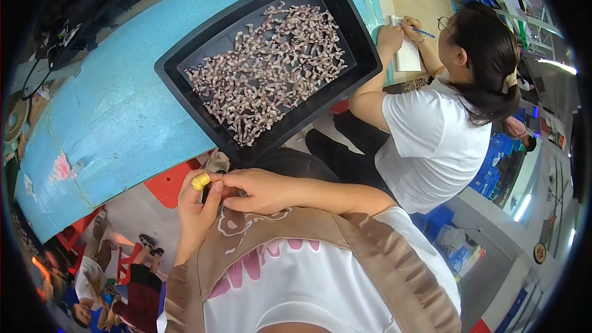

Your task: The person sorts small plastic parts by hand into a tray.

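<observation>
Small yellow piece (pixel 200 180) sits at the tips of the left hand (pixel 196 209), pinched between thumb and fingers, held up in front of the chest just below the near rim of the tray. A dark thin object shows right beneath the yellow piece in the same grip; I cannot tell what it is. The right hand (pixel 259 190) comes in from the right, fingers drawn together, fingertips meeting the left hand beside the yellow piece; whether it grips anything of its own I cannot tell. A small beige scrap (pixel 217 161) lies just above the two hands, against the tray edge. The black rectangular tray (pixel 185 95) rests tilted across a light blue table (pixel 111 117), its near corner hanging over the table edge, its floor covered with a loose heap of small pale pinkish-brown pieces (pixel 271 68). To the right, well apart from my hands, a co-worker in a white shirt (pixel 431 142) leans over the table, writing with a blue pen (pixel 422 32) on a notepad (pixel 408 55). Below left, other people sit on the floor near red stools (pixel 169 185).
</observation>
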### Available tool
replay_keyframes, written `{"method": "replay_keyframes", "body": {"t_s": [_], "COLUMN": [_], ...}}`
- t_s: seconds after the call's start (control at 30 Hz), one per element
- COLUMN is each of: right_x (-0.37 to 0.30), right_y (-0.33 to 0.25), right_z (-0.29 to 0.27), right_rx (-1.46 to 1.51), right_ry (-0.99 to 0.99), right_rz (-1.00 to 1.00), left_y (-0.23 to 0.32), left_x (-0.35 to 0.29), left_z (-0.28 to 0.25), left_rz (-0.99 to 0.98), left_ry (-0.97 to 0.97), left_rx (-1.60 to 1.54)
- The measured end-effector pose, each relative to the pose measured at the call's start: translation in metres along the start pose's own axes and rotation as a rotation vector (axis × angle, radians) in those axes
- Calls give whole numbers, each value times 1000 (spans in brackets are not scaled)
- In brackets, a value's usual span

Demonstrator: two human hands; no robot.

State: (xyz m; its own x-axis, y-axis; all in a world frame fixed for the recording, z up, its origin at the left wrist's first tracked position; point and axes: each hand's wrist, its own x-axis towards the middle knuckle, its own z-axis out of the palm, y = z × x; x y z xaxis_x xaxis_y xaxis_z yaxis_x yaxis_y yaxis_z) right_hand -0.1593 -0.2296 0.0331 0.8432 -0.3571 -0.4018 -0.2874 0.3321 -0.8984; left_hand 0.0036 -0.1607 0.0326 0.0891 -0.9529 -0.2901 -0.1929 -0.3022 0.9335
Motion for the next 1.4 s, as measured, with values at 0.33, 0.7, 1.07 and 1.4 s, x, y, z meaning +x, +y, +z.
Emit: {"method": "replay_keyframes", "body": {"t_s": [0.33,0.7,1.07,1.4], "right_x": [-25,-32,-39,-35], "right_y": [13,-10,-70,-91], "right_z": [-5,-6,-20,-12], "right_rx": [-151,-508,-691,-502], "right_ry": [68,184,180,207], "right_rz": [-108,-375,-471,-483], "left_y": [7,33,77,104], "left_x": [-16,-23,1,12], "left_z": [19,1,-12,-6], "left_rz": [-230,-425,-148,-15], "left_ry": [-23,-211,-251,-156], "left_rx": [-148,-528,-641,-868]}}
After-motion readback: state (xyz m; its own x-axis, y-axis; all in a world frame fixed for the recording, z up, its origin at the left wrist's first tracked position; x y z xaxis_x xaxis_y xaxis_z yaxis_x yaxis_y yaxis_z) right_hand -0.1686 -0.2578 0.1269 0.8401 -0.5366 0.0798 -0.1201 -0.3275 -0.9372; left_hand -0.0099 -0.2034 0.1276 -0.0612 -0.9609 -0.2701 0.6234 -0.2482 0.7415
